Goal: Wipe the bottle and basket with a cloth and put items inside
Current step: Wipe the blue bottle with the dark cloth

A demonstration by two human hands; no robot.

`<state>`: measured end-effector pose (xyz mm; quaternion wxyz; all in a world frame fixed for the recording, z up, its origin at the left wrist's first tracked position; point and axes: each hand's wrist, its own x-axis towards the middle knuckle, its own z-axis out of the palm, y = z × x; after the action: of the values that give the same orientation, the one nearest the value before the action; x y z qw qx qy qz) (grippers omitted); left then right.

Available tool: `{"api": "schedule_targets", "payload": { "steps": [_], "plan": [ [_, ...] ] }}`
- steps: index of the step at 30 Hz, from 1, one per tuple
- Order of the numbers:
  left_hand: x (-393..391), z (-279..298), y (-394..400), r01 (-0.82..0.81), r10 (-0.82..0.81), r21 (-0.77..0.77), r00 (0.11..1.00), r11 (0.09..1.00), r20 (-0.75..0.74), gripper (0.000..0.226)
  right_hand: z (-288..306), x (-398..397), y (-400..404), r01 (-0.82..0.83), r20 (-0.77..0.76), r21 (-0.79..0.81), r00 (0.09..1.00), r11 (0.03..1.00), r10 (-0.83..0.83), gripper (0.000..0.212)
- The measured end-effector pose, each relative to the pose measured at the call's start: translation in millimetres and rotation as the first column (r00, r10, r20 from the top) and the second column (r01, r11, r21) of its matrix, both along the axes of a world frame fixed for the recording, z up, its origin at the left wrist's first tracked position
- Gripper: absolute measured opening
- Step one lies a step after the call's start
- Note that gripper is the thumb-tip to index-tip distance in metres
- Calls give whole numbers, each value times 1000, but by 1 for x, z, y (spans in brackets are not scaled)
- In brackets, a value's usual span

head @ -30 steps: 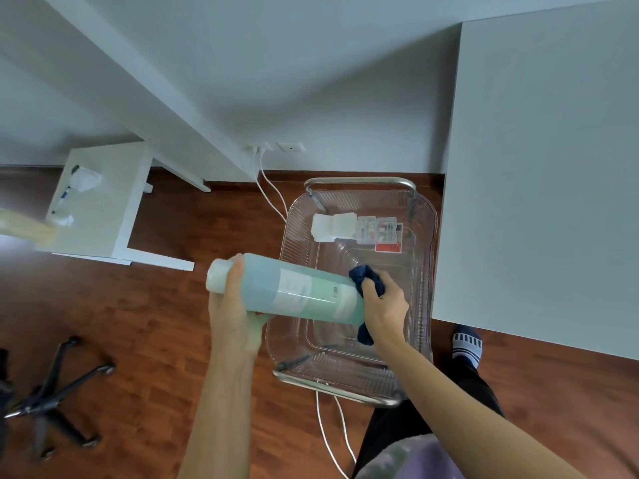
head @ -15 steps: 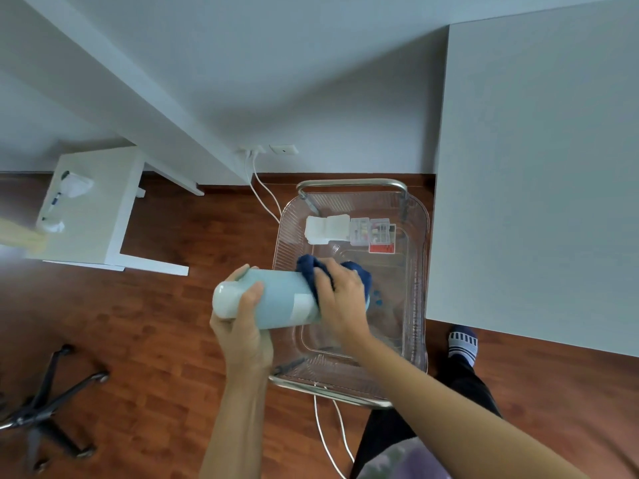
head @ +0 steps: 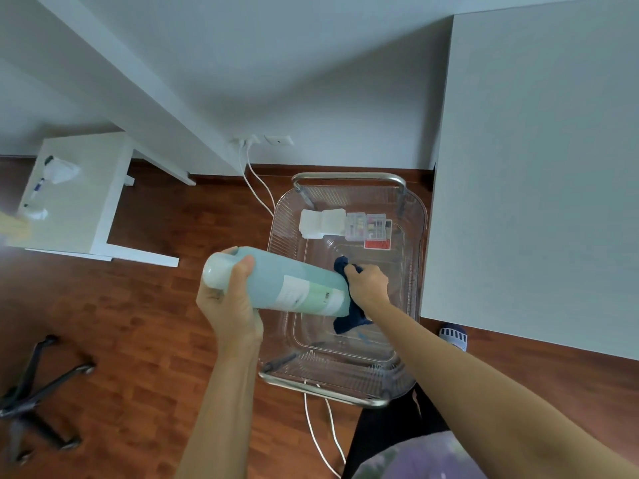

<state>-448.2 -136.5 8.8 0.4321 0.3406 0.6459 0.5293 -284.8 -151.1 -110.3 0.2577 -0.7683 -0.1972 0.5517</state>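
Observation:
A pale green bottle (head: 276, 281) with a white cap lies sideways in the air above a clear plastic basket (head: 413, 216) that stands on the wooden floor. My left hand (head: 230, 299) grips the bottle near its cap end. My right hand (head: 368, 283) presses a dark blue cloth (head: 349, 321) against the bottle's base end; part of the cloth hangs below my wrist. Inside the basket, at its far end, lie a white folded item (head: 320, 223) and a small clear box (head: 364, 226) with coloured contents.
A white table (head: 536, 167) borders the basket on the right. A small white side table (head: 79, 195) stands at the left with small items on it. White cables (head: 256, 188) run from a wall socket past the basket. A chair base (head: 38, 392) sits lower left. My foot (head: 453, 335) rests by the basket.
My right hand slid the cloth from the bottle's middle back to its base end. The bottle's label shows again.

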Motion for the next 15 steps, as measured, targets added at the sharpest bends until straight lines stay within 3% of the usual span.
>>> {"api": "schedule_targets", "payload": {
  "steps": [3,7,15],
  "plan": [
    [0,5,6,33,-33,9,999,999,31,17,4,12,5,-107,89,48,991,993,102,32],
    [4,-6,23,14,-15,52,1000,999,23,21,10,31,3,-88,223,96,973,991,64,28],
    [33,-43,51,-17,34,90,981,996,-192,24,12,56,-4,-274,326,136,920,952,218,24]
  ]
}}
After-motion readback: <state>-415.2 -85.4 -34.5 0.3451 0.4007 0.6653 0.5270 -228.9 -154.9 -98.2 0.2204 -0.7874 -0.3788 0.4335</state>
